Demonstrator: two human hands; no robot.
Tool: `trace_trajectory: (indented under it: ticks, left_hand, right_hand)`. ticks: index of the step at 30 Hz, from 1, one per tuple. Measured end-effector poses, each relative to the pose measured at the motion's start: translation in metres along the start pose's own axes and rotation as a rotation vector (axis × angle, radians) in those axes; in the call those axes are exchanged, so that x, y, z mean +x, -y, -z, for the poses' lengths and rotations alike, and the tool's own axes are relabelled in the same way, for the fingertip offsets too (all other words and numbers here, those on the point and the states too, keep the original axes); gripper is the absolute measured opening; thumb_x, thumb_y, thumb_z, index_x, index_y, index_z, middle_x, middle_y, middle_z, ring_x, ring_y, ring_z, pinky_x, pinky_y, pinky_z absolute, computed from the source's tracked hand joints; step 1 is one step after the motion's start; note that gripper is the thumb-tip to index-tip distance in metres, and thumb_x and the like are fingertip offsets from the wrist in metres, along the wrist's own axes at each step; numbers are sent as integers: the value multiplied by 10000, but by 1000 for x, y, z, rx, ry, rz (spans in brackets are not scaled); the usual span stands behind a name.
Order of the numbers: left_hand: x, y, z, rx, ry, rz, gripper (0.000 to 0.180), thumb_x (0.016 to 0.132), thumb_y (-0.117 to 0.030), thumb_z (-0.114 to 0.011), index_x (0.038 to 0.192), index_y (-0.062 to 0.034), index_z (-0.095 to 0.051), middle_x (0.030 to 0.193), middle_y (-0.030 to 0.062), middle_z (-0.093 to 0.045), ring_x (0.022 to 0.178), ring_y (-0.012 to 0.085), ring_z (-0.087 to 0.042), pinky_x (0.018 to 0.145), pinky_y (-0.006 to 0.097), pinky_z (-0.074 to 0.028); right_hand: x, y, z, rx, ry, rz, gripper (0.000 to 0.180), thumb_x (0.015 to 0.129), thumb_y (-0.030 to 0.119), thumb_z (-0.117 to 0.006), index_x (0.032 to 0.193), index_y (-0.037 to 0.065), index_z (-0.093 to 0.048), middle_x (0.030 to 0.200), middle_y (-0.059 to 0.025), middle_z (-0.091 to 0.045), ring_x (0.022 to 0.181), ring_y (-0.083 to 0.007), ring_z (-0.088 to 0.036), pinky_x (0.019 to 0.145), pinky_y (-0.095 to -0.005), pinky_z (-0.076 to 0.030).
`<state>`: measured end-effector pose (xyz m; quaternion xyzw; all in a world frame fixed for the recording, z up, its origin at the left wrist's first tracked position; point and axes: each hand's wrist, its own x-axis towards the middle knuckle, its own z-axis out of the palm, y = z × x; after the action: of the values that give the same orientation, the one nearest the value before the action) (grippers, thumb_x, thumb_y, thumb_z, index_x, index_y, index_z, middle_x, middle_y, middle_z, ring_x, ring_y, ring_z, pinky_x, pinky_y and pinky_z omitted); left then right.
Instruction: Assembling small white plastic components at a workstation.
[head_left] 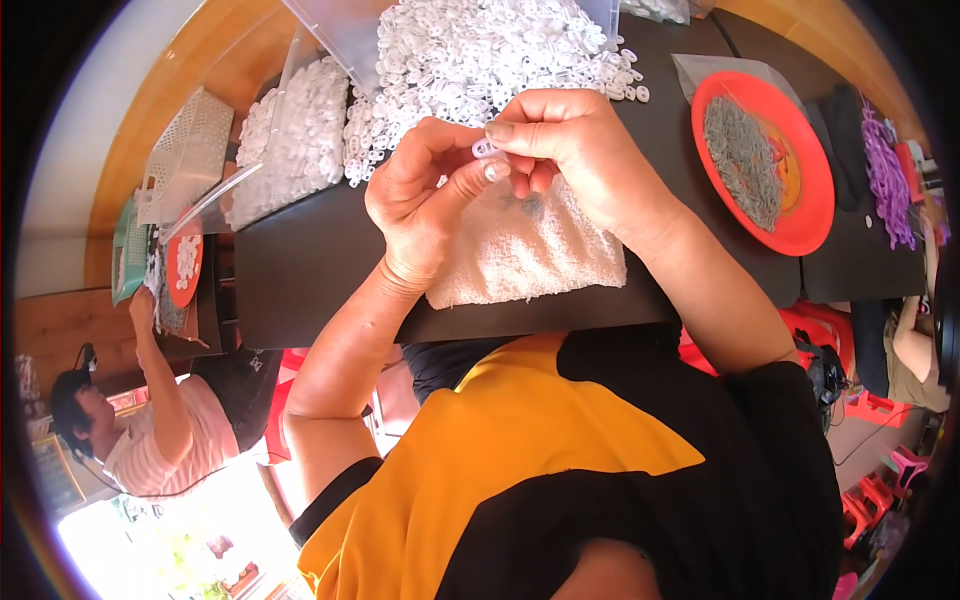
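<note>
At the upper right of the frame, a round red dish (822,195) holds a heap of thin grey pieces (738,160) and rests partly over a clear plastic sheet (695,68) on the dark counter (300,270). Beyond it lie a dark cloth (848,145) and a bundle of purple strands (887,185). At the left, a perforated white basket (195,150) stands near a green basket (127,250) and a smaller orange-red dish (181,297), where a co-worker in a pale pink top (165,435) reaches. Red stools (866,505) appear at the lower right.
</note>
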<state>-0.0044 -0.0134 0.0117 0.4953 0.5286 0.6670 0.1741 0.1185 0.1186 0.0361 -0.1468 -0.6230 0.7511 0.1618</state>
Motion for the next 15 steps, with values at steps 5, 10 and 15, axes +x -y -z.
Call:
trace_trajectory:
  ticks: [5, 10, 15]
  left_hand:
    - [1, -1, -3, 348, 14, -135, 191, 852, -25, -724, 1010, -8, -618, 837, 25, -629, 711, 71, -589, 636, 211, -491]
    - [4, -8, 0, 502, 15, -43, 246, 814, -78, -780, 999, -26, -627, 784, 22, -649, 705, 75, -615, 642, 218, -506]
    - [20, -41, 9, 188, -182, -50, 167, 813, 30, -736, 953, -14, -657, 784, 15, -658, 670, 49, -577, 568, 185, -464]
  right_hand:
    - [-4, 3, 1, 43, -11, -17, 202, 928, 199, -609, 856, 19, -669, 678, -3, -586, 586, -97, -583, 550, -203, -406]
    - [1, -2, -1, 50, -16, -10, 218, 931, 205, -599, 832, 20, -660, 665, -11, -575, 566, -108, -575, 519, -208, -391]
    - [8, -3, 5, 96, -112, 3, 272, 917, 262, -620, 835, 7, -667, 629, 0, -541, 529, -112, -561, 506, -211, -384]
